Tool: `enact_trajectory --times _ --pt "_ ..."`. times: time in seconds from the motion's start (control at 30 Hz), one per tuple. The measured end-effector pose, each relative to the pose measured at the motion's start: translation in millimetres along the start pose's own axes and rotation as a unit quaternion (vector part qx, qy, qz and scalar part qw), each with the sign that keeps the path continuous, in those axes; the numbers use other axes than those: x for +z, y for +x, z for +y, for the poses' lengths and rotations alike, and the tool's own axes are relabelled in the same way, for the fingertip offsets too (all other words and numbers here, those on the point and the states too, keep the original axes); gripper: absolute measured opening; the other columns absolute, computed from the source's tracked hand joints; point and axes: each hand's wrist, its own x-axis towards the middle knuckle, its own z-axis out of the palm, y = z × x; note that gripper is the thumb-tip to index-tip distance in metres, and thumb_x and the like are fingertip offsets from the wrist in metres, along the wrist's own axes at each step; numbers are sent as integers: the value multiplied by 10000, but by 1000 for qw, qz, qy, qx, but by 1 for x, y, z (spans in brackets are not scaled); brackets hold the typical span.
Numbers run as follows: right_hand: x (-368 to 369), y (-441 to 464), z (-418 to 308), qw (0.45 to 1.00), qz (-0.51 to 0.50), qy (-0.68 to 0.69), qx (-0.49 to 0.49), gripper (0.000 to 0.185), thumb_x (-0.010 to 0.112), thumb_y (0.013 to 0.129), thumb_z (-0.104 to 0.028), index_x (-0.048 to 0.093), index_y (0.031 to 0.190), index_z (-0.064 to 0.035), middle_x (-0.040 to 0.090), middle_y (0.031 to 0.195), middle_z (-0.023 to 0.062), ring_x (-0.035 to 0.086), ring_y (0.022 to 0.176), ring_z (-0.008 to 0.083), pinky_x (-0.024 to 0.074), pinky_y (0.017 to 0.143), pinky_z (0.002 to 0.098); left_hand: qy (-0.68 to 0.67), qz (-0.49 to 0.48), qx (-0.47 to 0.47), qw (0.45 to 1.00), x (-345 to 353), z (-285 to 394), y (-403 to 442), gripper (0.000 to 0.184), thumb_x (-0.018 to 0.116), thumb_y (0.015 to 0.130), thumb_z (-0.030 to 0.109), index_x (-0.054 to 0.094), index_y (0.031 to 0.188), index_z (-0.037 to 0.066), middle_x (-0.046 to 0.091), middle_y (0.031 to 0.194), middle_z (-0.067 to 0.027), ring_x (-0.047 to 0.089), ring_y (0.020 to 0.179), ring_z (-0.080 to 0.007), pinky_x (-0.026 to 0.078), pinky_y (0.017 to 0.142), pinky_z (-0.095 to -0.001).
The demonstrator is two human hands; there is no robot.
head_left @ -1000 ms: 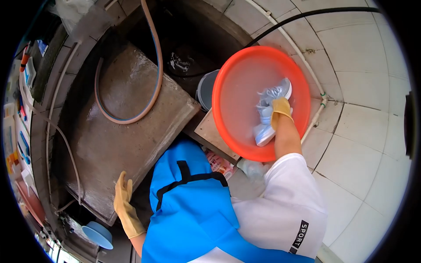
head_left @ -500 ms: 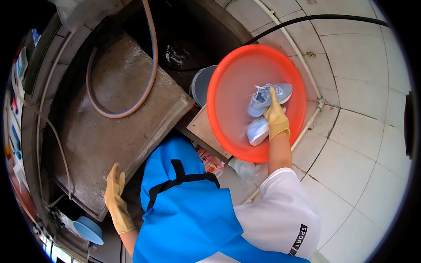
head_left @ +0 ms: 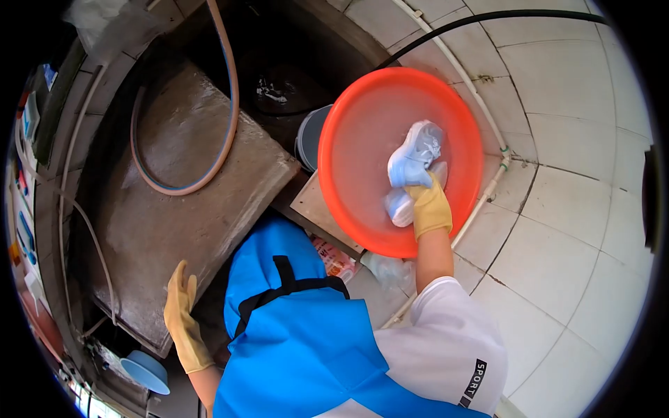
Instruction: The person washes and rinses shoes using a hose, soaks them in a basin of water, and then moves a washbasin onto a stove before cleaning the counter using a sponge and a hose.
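Note:
My right hand [head_left: 432,205], in a yellow rubber glove, is closed on the near end of a light blue and white sneaker [head_left: 408,161]. That sneaker is tipped onto its side, its pale sole facing left. A second sneaker [head_left: 398,207] lies beneath it, partly covered by the glove. Both shoes are inside an orange-red basin [head_left: 331,188] that holds cloudy water. My left hand [head_left: 182,313], also gloved in yellow, rests by the edge of a concrete slab [head_left: 209,230]; its fingers are extended and it holds nothing.
A looped hose [head_left: 231,118] lies on the slab. The basin stands over a wooden board [head_left: 324,212], beside a grey bucket [head_left: 306,139]. White pipes [head_left: 481,104] run along the tiled wall at right. A blue bowl [head_left: 146,370] sits at lower left.
My right hand has shifted from lying over the upright sneaker to gripping its near end. The sneaker has turned onto its side. My left hand stays nearly where it was.

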Motion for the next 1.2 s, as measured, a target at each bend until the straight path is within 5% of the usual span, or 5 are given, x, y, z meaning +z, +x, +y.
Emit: enact_trajectory --times 0.4,0.67,1.2 --pt "-7 16 -12 985 22 161 50 231 727 883 -142 746 1096 -56 768 1078 119 727 1003 243 554 894 366 44 19 25 999 9 12 -5 437 638 1032 167 556 1461 152 599 1465 -90 572 1347 -236 456 1110 -336" --pt "-9 24 -17 983 18 180 36 254 724 886 -143 729 1126 -61 759 1100 118 721 1022 243 555 898 357 17 21 19 999 17 -22 0 454 617 1047 264 536 1481 160 587 1479 -88 558 1371 -248 450 1120 -354" --pt "-8 22 -16 984 -8 171 -57 303 720 892 -144 697 1186 -72 742 1145 115 710 1059 241 555 906 338 68 5 35 997 31 -67 20 489 634 1037 211 504 1507 168 573 1475 -139 594 1315 -279 474 1101 -381"
